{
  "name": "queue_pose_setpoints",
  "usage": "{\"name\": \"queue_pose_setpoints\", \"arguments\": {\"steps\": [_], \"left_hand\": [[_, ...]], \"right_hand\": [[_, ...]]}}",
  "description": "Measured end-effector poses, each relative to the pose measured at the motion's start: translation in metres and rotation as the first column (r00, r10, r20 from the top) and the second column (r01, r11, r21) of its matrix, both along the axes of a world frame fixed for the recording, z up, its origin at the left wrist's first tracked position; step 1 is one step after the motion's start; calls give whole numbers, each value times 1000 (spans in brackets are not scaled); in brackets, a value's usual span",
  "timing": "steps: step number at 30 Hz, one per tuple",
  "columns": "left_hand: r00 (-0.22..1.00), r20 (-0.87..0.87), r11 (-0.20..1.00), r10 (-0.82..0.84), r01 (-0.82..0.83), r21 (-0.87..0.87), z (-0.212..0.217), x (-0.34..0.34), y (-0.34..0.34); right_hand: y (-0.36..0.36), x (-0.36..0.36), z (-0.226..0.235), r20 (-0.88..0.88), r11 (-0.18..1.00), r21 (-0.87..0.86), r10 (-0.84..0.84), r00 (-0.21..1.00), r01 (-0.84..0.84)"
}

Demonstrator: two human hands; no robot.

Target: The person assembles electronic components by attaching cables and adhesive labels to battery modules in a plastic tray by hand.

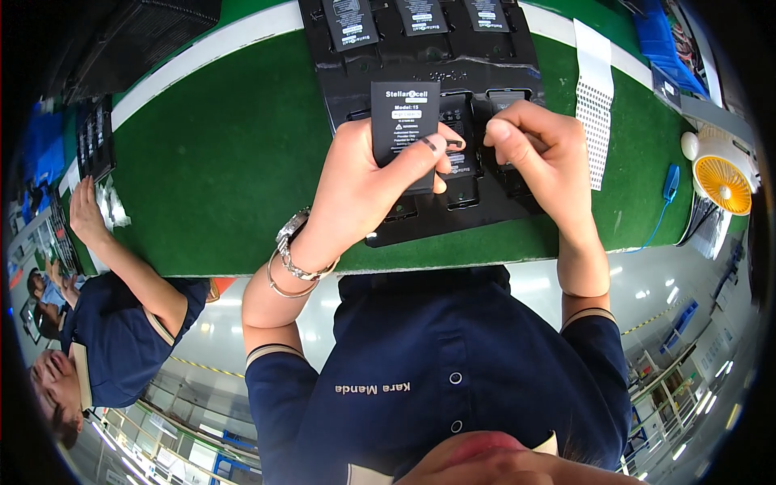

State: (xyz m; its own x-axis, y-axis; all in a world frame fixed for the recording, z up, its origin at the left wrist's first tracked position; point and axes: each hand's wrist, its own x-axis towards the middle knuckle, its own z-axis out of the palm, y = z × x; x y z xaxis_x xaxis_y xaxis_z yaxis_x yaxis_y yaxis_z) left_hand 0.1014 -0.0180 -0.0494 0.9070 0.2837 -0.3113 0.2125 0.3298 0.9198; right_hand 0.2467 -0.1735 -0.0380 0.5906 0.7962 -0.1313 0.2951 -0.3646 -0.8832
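Observation:
A flat black phone battery (pixel 406 113) with white print stands upright over the tray's near half. My left hand (pixel 352 190) is closed around it, thumb across its printed face. A short dark connector strip (pixel 454 144) juts from its right side, by my left fingertips. To the right, my right hand (pixel 543 149) is raised beside the battery, its fingers curled into a pinch. Whether anything small is in that pinch I cannot make out. Below both hands lies a black moulded tray (pixel 453 224) with other batteries in its pockets, several along the far row (pixel 349 23).
Right of the tray lies a white sheet with rows of small black marks (pixel 594 121). Farther right are a yellow fan (pixel 722 185) and a blue tool on a cord (pixel 671 184). A co-worker (pixel 133 331) reaches onto the green table (pixel 218 153) at left.

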Motion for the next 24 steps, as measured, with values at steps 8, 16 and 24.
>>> {"name": "queue_pose_setpoints", "arguments": {"steps": [8,16,24], "left_hand": [[994,103,944,23,-56,324,-2,1,13],[984,163,544,-68,-100,833,-5,-35,-5],[992,-8,99,-128,21,995,-3,-52,-16]], "right_hand": [[-1,9,-8,-5,984,152,-93,996,92],[-3,5,2,24,982,165,-100,995,94],[-6,1,3,22,981,177,-83,996,78]]}}
